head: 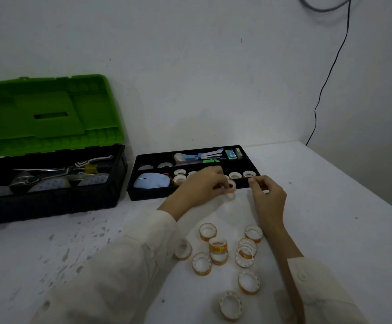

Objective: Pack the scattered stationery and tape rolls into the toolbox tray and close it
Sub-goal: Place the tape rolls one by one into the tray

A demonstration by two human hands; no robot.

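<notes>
Over tray (149, 195) edge, left hand (199, 187) pinches small clear tape roll (231, 185); right hand (268, 198) grip unclear.

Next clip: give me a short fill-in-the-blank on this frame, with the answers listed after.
1. The toolbox lid is coloured ___.
2. The black tray sits on the table to the ___ of the toolbox.
3. The left hand pinches a roll of ___.
4. The mouse in the tray is light ___.
Missing words: green; right; tape; blue.
</notes>
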